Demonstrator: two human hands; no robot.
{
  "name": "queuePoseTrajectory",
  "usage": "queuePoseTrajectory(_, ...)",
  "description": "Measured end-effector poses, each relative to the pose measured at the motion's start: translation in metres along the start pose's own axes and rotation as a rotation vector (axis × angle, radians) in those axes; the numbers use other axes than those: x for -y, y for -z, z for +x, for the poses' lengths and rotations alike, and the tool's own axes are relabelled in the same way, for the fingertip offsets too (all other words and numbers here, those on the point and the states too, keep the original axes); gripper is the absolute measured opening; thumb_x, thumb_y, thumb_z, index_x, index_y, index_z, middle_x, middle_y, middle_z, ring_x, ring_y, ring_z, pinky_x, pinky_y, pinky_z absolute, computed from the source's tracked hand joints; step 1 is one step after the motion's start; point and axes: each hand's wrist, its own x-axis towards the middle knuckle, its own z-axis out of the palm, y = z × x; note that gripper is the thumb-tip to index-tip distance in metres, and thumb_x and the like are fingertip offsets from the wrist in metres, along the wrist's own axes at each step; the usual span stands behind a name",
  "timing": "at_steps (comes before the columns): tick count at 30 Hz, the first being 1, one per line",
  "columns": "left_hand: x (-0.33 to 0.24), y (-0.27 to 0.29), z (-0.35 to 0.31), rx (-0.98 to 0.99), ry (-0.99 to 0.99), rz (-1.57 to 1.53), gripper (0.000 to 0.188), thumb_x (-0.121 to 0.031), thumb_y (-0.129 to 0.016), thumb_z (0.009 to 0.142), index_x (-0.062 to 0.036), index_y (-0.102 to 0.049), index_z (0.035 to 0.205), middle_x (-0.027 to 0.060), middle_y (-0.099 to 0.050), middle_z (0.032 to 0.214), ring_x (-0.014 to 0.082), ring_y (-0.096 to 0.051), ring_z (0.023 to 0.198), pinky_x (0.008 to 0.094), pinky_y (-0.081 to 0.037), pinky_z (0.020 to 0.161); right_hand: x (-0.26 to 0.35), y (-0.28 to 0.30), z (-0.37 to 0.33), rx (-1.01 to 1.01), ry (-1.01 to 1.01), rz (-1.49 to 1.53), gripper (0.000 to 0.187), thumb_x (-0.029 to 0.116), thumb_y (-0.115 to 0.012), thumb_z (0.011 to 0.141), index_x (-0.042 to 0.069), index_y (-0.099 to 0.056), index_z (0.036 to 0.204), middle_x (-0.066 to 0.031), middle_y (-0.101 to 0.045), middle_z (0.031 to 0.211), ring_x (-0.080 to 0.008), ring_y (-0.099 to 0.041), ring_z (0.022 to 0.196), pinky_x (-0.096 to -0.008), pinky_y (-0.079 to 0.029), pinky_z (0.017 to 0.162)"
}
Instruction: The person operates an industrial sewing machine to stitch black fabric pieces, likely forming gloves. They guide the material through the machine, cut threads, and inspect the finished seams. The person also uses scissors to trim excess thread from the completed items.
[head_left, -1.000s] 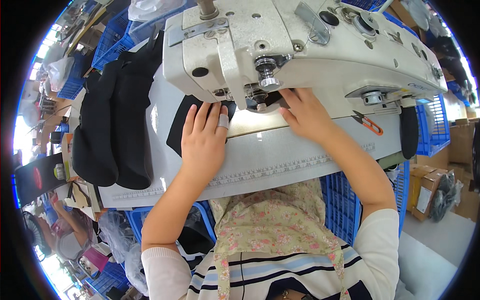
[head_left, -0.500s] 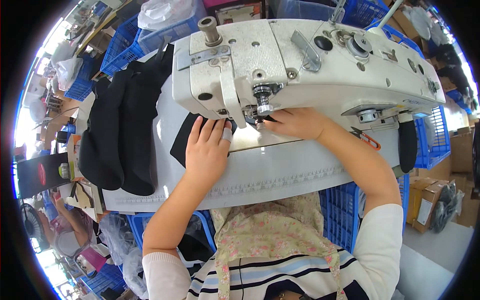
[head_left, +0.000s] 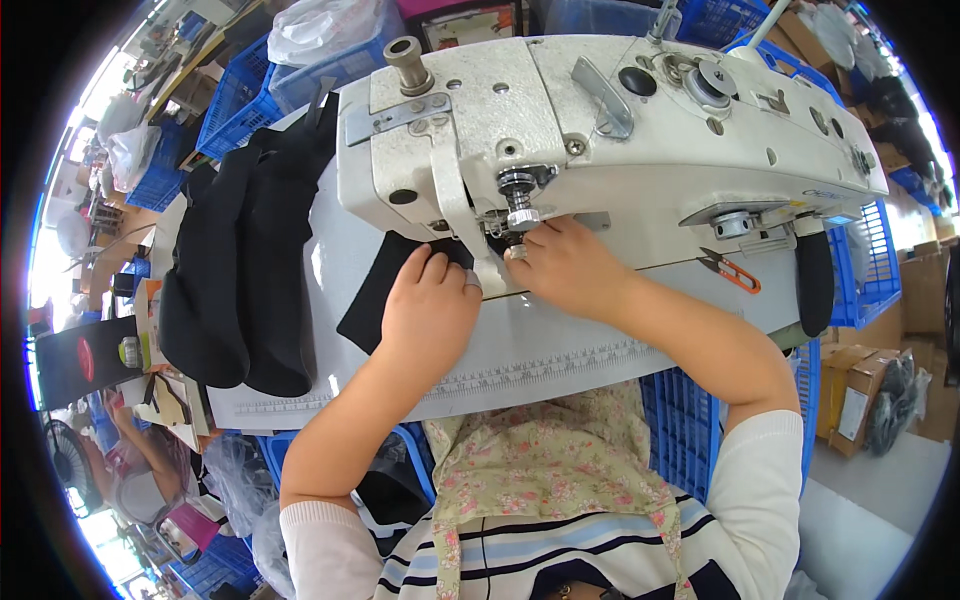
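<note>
A black fabric piece lies flat on the sewing machine's bed, its right part running under the machine head. My left hand is closed over its right part, fingers bent and together. To the right of the presser foot, my right hand is closed, its fingertips curled in near the needle area. What those fingertips hold, if anything, is hidden. The white sewing machine spans the scene above both hands, and its head covers the needle.
Folded black fabric pieces are stacked at the left of the table. Orange-handled thread snips lie right of my right forearm. A printed ruler strip runs along the near edge. Blue crates stand below and around the table.
My right hand's fingers have drawn back from under the machine head and curled in. My left hand has moved slightly right and its flat fingers have bent over the fabric.
</note>
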Motion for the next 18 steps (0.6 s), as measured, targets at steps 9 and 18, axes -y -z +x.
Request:
queuePoseTrajectory(9, -0.011, -0.001, -0.002, 0.136, 0.009, -0.042, 0.013, -0.013, -0.056, 0.065, -0.0024, -0.061, 0.073, 0.0092, -0.06, 0.079, 0.0242, -0.057, 0.086, 0.036, -0.043, 0.083, 0.009, -0.009, -0.001, -0.033, -0.104, 0.044, 0.007, 0.015, -0.057, 0.07, 0.009, -0.057, 0.067, -0.0001, -0.052, 0.07, -0.0176, -0.052, 0.078, -0.0305, -0.042, 0.067)
queuePoseTrajectory(18, -0.011, -0.014, -0.003, 0.121, 0.037, -0.049, 0.017, -0.013, -0.056, 0.067, -0.0009, -0.063, 0.077, 0.0095, -0.063, 0.086, 0.0235, -0.057, 0.094, 0.0358, -0.041, 0.086, 0.021, -0.018, 0.004, -0.066, -0.163, 0.021, 0.005, 0.015, -0.057, 0.071, 0.01, -0.057, 0.069, 0.0007, -0.055, 0.073, -0.0165, -0.052, 0.078, -0.0301, -0.041, 0.066)
